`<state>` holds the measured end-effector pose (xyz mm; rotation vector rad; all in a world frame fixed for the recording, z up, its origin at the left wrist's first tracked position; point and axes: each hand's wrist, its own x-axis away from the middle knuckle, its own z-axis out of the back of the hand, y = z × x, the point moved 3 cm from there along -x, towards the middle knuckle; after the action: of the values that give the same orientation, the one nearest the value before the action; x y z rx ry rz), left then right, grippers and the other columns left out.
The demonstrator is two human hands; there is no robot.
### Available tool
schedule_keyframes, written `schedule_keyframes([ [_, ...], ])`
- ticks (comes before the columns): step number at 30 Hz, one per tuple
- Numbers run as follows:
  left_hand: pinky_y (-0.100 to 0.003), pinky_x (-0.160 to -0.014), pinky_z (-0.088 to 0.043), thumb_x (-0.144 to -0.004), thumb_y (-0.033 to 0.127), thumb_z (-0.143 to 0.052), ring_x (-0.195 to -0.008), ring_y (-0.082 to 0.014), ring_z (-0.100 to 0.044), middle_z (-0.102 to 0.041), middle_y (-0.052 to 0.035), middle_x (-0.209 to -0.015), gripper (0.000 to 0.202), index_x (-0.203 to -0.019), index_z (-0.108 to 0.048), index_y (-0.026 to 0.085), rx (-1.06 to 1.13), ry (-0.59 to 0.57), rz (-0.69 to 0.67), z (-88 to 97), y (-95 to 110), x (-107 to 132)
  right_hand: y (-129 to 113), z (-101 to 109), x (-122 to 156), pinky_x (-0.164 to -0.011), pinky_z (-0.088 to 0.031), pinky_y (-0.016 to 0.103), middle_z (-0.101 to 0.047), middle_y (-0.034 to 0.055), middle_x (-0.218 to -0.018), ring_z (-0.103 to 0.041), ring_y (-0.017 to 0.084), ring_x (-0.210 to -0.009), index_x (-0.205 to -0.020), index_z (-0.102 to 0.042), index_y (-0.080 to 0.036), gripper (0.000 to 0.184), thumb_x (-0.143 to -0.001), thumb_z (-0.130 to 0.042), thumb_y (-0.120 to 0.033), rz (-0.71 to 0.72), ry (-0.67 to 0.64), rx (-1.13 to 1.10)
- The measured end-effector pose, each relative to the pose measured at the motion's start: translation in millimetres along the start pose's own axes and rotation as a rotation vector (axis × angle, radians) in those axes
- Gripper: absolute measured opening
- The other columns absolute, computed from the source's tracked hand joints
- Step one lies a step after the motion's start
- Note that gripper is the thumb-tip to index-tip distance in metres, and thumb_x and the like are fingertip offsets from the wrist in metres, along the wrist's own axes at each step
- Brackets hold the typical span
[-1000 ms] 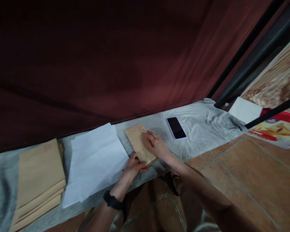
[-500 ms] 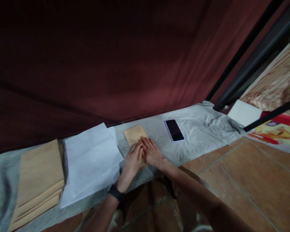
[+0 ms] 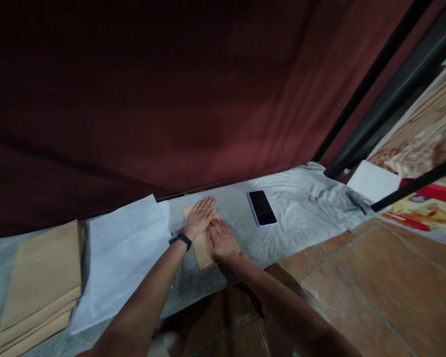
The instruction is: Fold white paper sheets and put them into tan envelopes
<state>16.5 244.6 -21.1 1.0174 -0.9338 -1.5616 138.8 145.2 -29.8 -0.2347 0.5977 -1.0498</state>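
Observation:
A narrow brown paper envelope (image 3: 203, 250) lies flat on the grey cloth, partly hidden under both hands. My left hand (image 3: 199, 216), with a dark band on the wrist, rests on its far half, fingers stretched out and pointing away. Just nearer and to the right, my right hand (image 3: 223, 241) lies flat along the envelope's right side, its fingertips close to the left hand. Neither hand grips anything. To the right of the hands is a phone (image 3: 262, 208) with a dark screen and a pale purple edge.
White paper sheets (image 3: 126, 253) lie left of the hands, beside a stack of brown envelopes (image 3: 46, 270). Grey cloth (image 3: 301, 218) covers the long surface, with a dark red curtain (image 3: 193, 109) behind. Black bars (image 3: 371, 84) slant at the right, near a colourful printed box (image 3: 427, 208).
My left hand has slid away from me to the envelope's far half, its fingers now straighter. My right hand has come slightly nearer. The view has shifted a little.

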Motion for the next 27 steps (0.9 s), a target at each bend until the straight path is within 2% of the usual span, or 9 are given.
schedule_keyframes([
  [3,-0.034,-0.125,-0.013,-0.079,0.028,-0.07,-0.143,-0.0206,-0.045,-0.064,-0.0066,-0.139,0.032,-0.11,-0.072,0.027,-0.059,-0.007,-0.058,-1.3,-4,15,3,4,-2,-0.11,-0.043,0.04,-0.065,0.0181,-0.126,-0.058,0.027,-0.12,-0.124,-0.062,-0.011,0.038,-0.089,-0.047,-0.01,-0.069,-0.021,-0.052],
  [6,-0.037,-0.124,-0.02,-0.087,0.03,-0.059,-0.142,-0.0203,-0.047,-0.062,-0.0081,-0.142,0.037,-0.122,-0.069,0.025,-0.294,-0.04,-0.184,-1.5,-4,35,7,10,-4,-0.104,-0.047,0.037,-0.067,0.0135,-0.116,-0.06,0.024,-0.112,-0.114,-0.064,-0.016,0.035,-0.087,-0.044,-0.004,-0.102,-0.047,-0.102],
  [10,-0.042,-0.125,-0.022,-0.098,0.03,-0.033,-0.149,-0.0204,-0.035,-0.046,-0.0107,-0.157,0.054,-0.148,-0.048,0.016,-0.791,-0.231,-0.245,-6.4,-6,66,15,18,-8,-0.096,-0.05,0.032,-0.066,0.0086,-0.105,-0.062,0.019,-0.103,-0.096,-0.064,-0.018,0.027,-0.086,-0.046,-0.002,-0.111,-0.095,-0.185],
  [13,-0.044,-0.126,-0.021,-0.103,0.035,-0.024,-0.153,-0.0217,-0.027,-0.034,-0.0125,-0.163,0.059,-0.155,-0.035,0.011,-0.973,-0.309,-0.26,-9.8,-3,92,23,23,-10,-0.095,-0.051,0.029,-0.066,0.0067,-0.104,-0.064,0.017,-0.099,-0.094,-0.065,-0.018,0.025,-0.087,-0.048,-0.001,-0.091,-0.11,-0.263],
  [17,-0.046,-0.125,-0.024,-0.102,0.053,-0.029,-0.153,-0.0238,-0.026,-0.03,-0.0135,-0.164,0.069,-0.158,-0.027,0.013,-0.972,-0.352,-0.294,-8.6,5,125,31,28,-8,-0.097,-0.051,0.029,-0.068,0.0065,-0.111,-0.066,0.015,-0.104,-0.096,-0.068,-0.019,0.02,-0.09,-0.056,-0.005,0.033,-0.183,-0.336],
  [20,-0.046,-0.125,-0.026,-0.098,0.061,-0.04,-0.153,-0.0251,-0.026,-0.03,-0.0145,-0.164,0.078,-0.158,-0.025,0.014,-0.924,-0.362,-0.289,-1.5,11,145,35,33,-4,-0.102,-0.05,0.029,-0.068,0.0069,-0.12,-0.064,0.015,-0.113,-0.105,-0.07,-0.02,0.021,-0.09,-0.059,-0.009,0.103,-0.229,-0.335],
  [23,-0.044,-0.124,-0.029,-0.097,0.056,-0.045,-0.152,-0.0245,-0.029,-0.035,-0.0153,-0.162,0.074,-0.156,-0.032,0.014,-0.871,-0.339,-0.257,7.5,16,155,38,37,1,-0.108,-0.047,0.031,-0.064,0.0073,-0.133,-0.059,0.016,-0.125,-0.117,-0.068,-0.021,0.034,-0.087,-0.062,-0.007,0.131,-0.263,-0.296],
  [27,-0.042,-0.121,-0.035,-0.096,0.048,-0.052,-0.149,-0.0233,-0.036,-0.041,-0.0134,-0.159,0.065,-0.152,-0.04,0.016,-0.815,-0.349,-0.252,15.1,21,156,39,38,5,-0.114,-0.043,0.034,-0.06,0.0083,-0.142,-0.052,0.017,-0.135,-0.127,-0.064,-0.02,0.043,-0.086,-0.061,-0.007,0.152,-0.298,-0.264],
])
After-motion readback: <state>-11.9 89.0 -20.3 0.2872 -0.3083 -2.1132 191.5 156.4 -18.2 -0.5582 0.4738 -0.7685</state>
